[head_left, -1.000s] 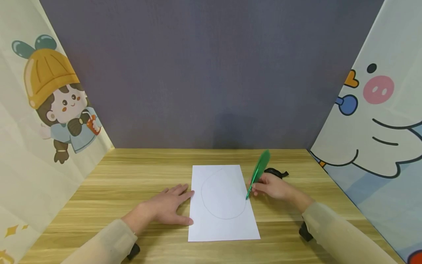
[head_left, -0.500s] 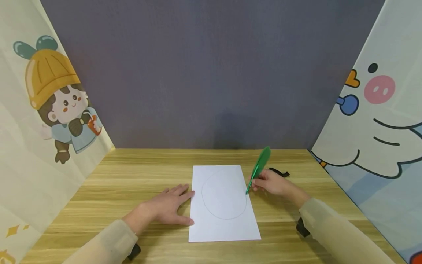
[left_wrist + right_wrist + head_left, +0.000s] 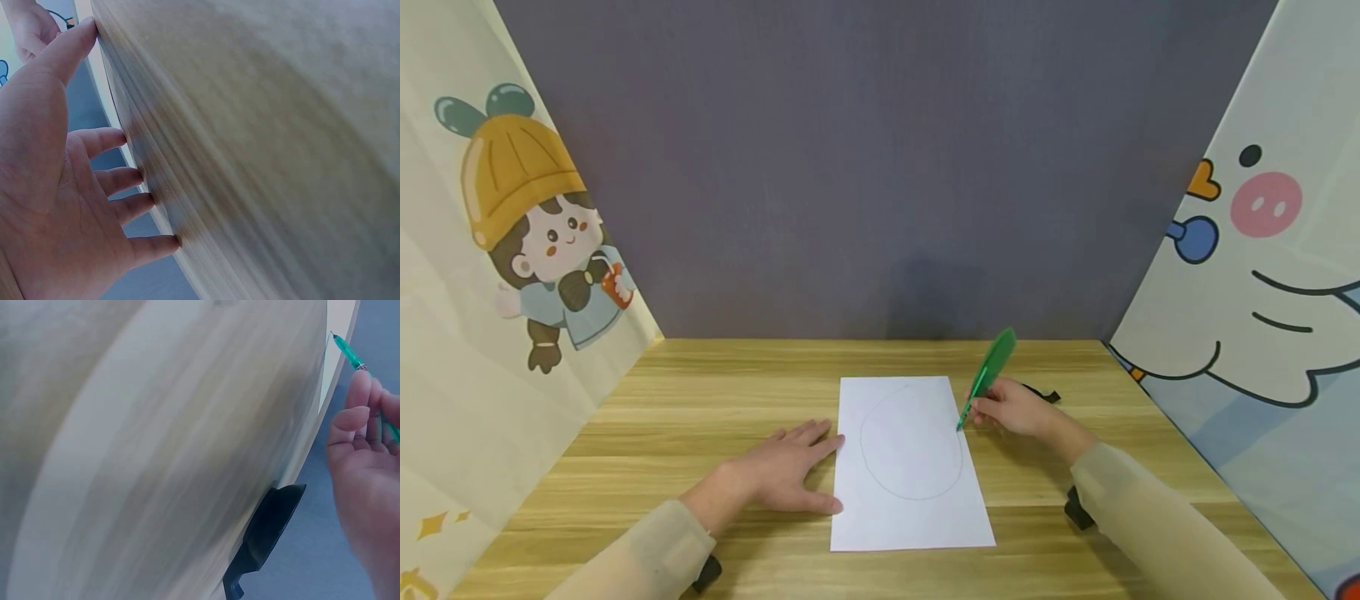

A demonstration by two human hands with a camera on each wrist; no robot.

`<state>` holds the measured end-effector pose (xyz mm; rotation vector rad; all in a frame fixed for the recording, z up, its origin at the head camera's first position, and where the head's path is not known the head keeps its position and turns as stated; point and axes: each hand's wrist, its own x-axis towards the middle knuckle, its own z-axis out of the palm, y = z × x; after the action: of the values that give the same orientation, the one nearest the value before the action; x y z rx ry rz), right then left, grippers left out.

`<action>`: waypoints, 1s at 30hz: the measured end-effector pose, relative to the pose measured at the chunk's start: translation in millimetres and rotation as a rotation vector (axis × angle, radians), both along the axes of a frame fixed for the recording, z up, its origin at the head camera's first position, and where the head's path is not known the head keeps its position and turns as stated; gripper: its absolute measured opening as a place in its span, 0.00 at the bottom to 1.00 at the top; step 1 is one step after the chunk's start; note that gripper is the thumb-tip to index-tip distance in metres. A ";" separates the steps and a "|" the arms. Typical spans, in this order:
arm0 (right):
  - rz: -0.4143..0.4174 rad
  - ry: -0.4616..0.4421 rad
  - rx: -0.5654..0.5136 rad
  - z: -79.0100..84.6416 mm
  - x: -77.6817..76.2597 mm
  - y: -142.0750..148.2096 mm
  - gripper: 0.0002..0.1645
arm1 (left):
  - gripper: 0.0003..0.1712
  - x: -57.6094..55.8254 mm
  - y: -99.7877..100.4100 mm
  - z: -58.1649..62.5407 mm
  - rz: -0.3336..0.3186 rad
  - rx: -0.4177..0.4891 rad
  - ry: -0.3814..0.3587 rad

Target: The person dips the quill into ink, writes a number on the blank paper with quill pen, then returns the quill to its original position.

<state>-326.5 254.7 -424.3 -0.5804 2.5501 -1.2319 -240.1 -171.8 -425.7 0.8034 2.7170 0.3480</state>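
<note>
A sheet of white paper (image 3: 910, 525) lies on the wooden table, bearing a thin, rounded, egg-like outline. My right hand (image 3: 1011, 408) pinches a green feather-topped pen (image 3: 992, 367), its tip at the paper's right side on the outline. In the right wrist view the pen's green barrel (image 3: 350, 352) sticks out past the fingertips. My left hand (image 3: 786, 471) rests with spread, straight fingers on the table, its thumb and index fingertip at the paper's left edge. The left wrist view shows that hand's palm (image 3: 69, 219) and its fingertips touching the tabletop.
Behind my right hand lies a black object (image 3: 269, 528), mostly hidden in the head view; its kind is unclear. A grey panel (image 3: 880, 167) stands at the table's back edge. Cartoon-printed cloths flank the wooden table (image 3: 700, 392) on both sides.
My right hand has moved the pen a little way up the paper's right side, away from me, and the drawn line follows it. The left hand stays put.
</note>
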 end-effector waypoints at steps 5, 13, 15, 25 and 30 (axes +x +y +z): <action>0.004 0.001 -0.013 0.6 -3.7 -3.0 0.14 | 0.62 -0.2 0.0 -0.9 0.003 -0.002 -0.003; -0.029 -0.011 -0.006 0.2 -8.7 -7.9 0.18 | 0.62 -1.1 -0.9 -1.0 -0.010 0.000 0.006; -0.030 -0.008 -0.008 0.3 -9.4 -9.0 0.18 | 0.62 -1.4 -1.1 -1.6 -0.012 -0.002 0.008; -0.020 -0.017 -0.038 1.1 -11.3 -15.9 0.15 | 0.62 -0.7 -1.1 -0.4 -0.011 0.003 -0.007; -0.030 -0.012 -0.054 -0.8 -15.2 -20.4 0.18 | 0.62 -0.8 -0.7 -0.2 -0.012 0.004 -0.005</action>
<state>-341.7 234.3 -425.1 -0.5463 2.5316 -1.3138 -240.9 -172.5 -425.8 0.8184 2.7061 0.3523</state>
